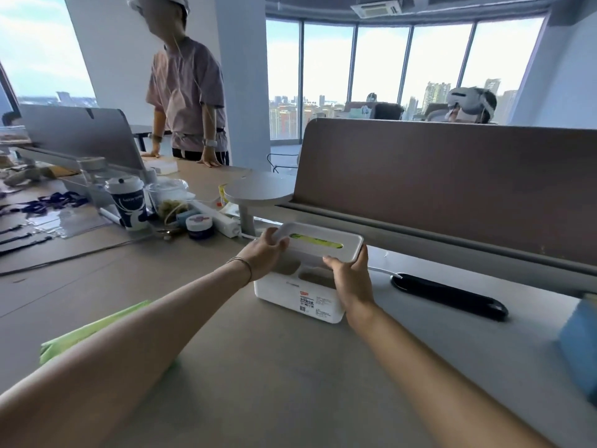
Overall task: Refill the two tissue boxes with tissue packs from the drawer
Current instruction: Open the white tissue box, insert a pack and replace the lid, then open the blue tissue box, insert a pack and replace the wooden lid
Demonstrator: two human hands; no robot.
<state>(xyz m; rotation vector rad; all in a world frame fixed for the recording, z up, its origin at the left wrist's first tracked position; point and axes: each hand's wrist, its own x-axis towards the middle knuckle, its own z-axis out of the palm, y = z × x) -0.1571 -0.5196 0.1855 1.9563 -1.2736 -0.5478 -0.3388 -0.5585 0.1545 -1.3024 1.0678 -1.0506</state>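
A white tissue box (290,294) stands on the desk in front of me, a label on its near wall. Its white lid (336,239), with a long slot showing green through it, is lifted above the box and tilted. My left hand (263,253) grips the lid's left end. My right hand (350,274) holds the lid's near right corner. A green tissue pack (87,331) lies on the desk at the near left, partly hidden under my left forearm.
A brown desk divider (452,176) rises just behind the box. A black wrist rest (449,294) lies to the right, a blue object (578,337) at the right edge. Cups, a jar and a power strip (214,218) crowd the left. A person (189,92) leans on the far desk.
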